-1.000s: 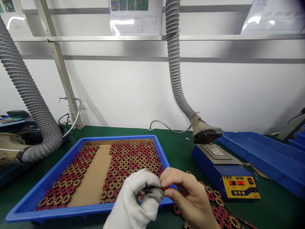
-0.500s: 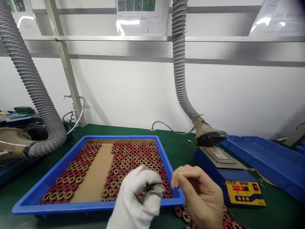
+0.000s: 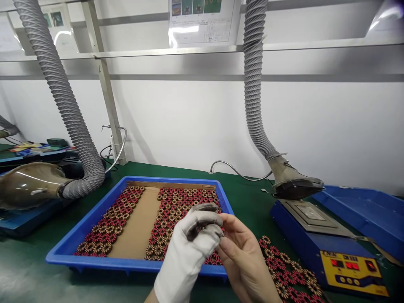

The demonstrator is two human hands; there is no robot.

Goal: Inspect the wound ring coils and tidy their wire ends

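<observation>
My left hand (image 3: pixel 188 246), in a white glove with darkened fingertips, is curled closed in front of the tray. My bare right hand (image 3: pixel 244 254) meets it there, thumb and fingers pinched together at the gloved fingertips. Whatever lies between them is small and hidden by the fingers. Behind the hands is a blue tray (image 3: pixel 102 263) lined with brown cardboard. Red and tan flower-shaped toothed rings (image 3: pixel 172 210) lie in it in two blocks, a bare cardboard strip between. More loose toothed rings (image 3: pixel 285 269) lie on the table right of my right hand.
A blue heating unit (image 3: pixel 298 240) with a metal top plate and yellow display panel stands at right. Over it hangs an extraction hose nozzle (image 3: pixel 292 181). Another nozzle (image 3: pixel 34 185) is at far left. A second blue tray (image 3: pixel 362 206) lies behind the unit.
My hands have come together; the right fingers, apart from the glove before, now touch its fingertips. The view has shifted, showing more of the loose rings at right.
</observation>
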